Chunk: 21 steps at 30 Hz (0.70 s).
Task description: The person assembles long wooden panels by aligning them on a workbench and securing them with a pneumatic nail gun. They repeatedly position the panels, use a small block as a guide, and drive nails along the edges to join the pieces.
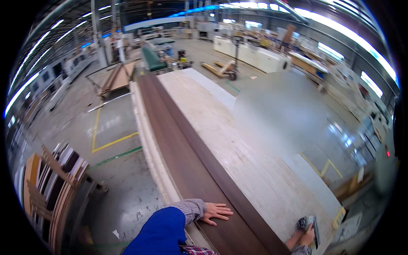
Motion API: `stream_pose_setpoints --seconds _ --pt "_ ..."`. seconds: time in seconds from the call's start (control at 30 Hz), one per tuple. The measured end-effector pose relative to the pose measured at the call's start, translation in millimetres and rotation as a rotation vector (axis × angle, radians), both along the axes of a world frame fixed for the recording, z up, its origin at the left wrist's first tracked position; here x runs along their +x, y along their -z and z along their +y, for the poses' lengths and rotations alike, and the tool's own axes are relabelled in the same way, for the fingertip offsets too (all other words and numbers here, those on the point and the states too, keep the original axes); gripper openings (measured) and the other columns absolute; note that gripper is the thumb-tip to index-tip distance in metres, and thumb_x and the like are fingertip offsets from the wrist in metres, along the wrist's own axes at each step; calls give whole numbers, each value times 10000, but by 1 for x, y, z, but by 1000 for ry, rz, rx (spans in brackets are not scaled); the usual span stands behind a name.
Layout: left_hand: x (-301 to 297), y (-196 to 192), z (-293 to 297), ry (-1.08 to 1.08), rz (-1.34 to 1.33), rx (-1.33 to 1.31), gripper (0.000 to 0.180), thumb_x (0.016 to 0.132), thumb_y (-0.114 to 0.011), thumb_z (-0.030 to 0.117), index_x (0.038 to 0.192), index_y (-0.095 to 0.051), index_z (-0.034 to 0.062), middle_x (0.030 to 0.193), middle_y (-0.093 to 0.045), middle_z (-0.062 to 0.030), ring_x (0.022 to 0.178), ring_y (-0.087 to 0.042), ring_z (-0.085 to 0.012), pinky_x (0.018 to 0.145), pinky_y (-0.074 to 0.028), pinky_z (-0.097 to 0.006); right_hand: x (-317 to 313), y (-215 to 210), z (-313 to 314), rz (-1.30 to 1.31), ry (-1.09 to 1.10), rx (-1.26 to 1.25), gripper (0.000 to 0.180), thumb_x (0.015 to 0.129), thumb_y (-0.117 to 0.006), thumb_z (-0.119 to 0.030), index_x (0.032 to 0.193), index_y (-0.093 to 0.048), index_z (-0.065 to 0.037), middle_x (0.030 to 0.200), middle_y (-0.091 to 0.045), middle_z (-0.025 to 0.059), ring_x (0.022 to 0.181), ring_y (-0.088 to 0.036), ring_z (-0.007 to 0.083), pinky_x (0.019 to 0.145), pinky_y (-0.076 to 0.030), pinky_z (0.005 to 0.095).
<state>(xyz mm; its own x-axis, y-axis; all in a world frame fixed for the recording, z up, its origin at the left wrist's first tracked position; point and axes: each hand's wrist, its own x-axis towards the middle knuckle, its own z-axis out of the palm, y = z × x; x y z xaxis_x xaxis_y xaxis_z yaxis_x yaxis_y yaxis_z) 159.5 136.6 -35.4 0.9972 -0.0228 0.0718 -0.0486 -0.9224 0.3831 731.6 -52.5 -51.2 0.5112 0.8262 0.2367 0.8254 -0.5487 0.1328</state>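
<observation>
A long dark brown board (182, 153) with a raised strip along its right side lies lengthwise on a pale worktable (255, 170). My left hand (216, 212) rests flat on the board's near part, fingers spread and holding nothing. At the lower right, my right hand (309, 236) is closed around a black-and-silver hand-held tool (315, 229) over the table's near right part. The tool's exact kind is too small and blurred to tell. A yellow object (338, 218) sits at the table's right edge, near the tool.
Stacked boards stand on a rack (63, 187) at the left. Beyond the table are a green-topped stand (152, 59), a pallet truck (221, 69) and a low stand with brown boards (117, 80). A blurred grey patch (280, 112) hides part of the table's right side.
</observation>
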Motion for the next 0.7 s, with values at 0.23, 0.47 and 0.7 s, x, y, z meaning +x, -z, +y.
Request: stream_pose_setpoints --seconds 0.23,0.47,0.7 --pt "-15 15 -20 -319 -42 54 626 859 -447 440 1357 -306 87 1470 -117 -155 1357 -122 -308 1082 -102 -499 -101 -36 90 719 -26 620 406 825 -545 -134 1201 -482 5 1064 -521 225 934 -520 361 797 -414 383" --pt "-47 10 -16 -2114 -471 60 612 824 -539 435 1281 -413 48 1395 -172 -274 1304 -161 -408 1068 -138 -494 -242 23 123 629 -346 105 445 808 -574 -409 725 -598 28 683 -574 208 672 -555 364 657 -435 427" --pt "-61 13 -21 -2111 -743 -361 674 792 -589 464 1293 -409 51 1412 -112 -286 1322 -100 -412 1079 -119 -467 -284 -58 134 635 -240 -379 448 823 -539 -408 877 -608 31 889 -592 256 890 -569 386 765 -444 443"
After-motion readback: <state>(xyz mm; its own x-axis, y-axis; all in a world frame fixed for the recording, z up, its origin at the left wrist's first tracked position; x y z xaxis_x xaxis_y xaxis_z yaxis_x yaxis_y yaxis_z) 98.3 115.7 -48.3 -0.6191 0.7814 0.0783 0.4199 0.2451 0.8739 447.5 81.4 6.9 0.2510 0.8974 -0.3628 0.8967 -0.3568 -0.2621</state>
